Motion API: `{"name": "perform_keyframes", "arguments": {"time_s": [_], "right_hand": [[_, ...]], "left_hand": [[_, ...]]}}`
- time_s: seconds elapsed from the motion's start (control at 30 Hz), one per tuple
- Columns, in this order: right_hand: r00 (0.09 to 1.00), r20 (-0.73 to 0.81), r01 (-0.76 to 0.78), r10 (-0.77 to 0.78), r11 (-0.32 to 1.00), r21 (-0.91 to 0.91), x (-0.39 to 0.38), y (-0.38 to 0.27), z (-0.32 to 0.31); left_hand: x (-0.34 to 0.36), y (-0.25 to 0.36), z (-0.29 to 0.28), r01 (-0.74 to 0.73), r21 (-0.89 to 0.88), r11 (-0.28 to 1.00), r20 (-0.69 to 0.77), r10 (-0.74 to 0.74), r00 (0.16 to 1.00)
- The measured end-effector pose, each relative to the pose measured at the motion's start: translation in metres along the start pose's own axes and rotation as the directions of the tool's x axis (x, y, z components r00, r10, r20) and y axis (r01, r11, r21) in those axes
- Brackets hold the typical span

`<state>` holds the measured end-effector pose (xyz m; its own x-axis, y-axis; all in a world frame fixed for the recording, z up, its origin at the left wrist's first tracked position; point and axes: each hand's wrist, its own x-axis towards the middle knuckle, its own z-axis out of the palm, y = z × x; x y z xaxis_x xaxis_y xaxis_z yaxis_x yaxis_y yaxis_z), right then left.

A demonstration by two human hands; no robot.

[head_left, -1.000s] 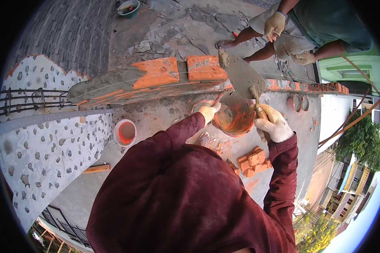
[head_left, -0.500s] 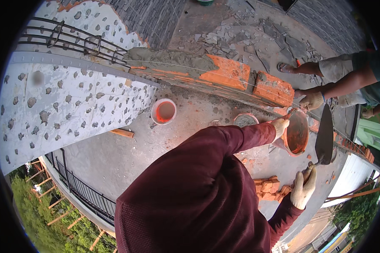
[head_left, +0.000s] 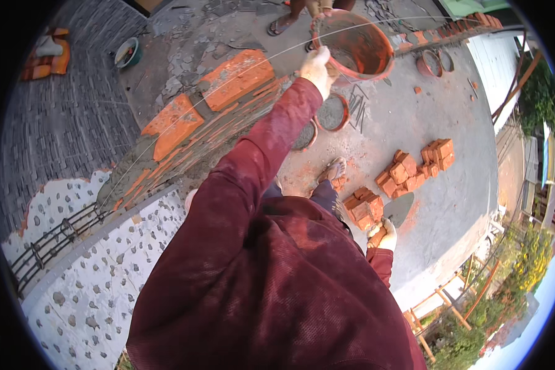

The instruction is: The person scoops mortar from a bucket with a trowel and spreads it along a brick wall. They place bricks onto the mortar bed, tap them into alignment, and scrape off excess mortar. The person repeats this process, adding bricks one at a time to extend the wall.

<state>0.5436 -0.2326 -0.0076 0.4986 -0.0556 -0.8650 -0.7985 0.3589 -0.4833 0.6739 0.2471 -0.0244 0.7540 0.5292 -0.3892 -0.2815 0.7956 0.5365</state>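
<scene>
Floor [head_left: 462, 206] of grey concrete, brick wall [head_left: 211, 128] near the bucket [head_left: 371, 50]

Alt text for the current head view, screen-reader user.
A person's gloved left hand holds an orange bucket out at a brick wall, a co-worker's hand by its far rim. The right hand grips a trowel near stacked bricks.

- Bucket [head_left: 376, 52]: at the wall [head_left: 211, 132]
- Basin [head_left: 129, 61]: beyond the wall
- Rebar [head_left: 69, 230]: at the wall's left end
- Tubs [head_left: 333, 112]: before the wall
- Brick stacks [head_left: 404, 165]: well before the wall
</scene>
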Motion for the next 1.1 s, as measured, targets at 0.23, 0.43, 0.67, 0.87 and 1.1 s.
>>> {"name": "perform_keyframes", "arguments": {"time_s": [0.23,0.43,0.67,0.87,1.1], "right_hand": [[0.987,0.076,-0.151,0.142,0.98,0.132,0.072,-0.018,-0.019],[0.981,0.109,-0.179,0.158,0.957,0.229,0.144,-0.059,0.011],[0.986,-0.159,0.003,-0.049,0.961,-0.275,0.315,0.003,0.024],[0.879,0.031,0.202,-0.475,0.314,-0.928,0.583,0.056,0.039],[0.797,-0.02,0.166,-0.603,0.252,-0.953,0.785,0.033,0.073]], "left_hand": [[0.047,0.053,0.07,-0.254,-0.009,0.967,0.054,0.254,0.966],[0.069,0.036,0.074,-0.228,0.063,0.972,-0.111,0.234,0.966],[0.045,-0.136,-0.048,0.056,0.482,0.874,0.131,-0.135,0.982],[-0.077,-0.221,-0.196,-0.289,0.866,-0.409,-0.156,-0.769,0.62],[-0.104,-0.21,-0.253,-0.063,0.838,-0.542,-0.201,-0.415,0.888]]}}
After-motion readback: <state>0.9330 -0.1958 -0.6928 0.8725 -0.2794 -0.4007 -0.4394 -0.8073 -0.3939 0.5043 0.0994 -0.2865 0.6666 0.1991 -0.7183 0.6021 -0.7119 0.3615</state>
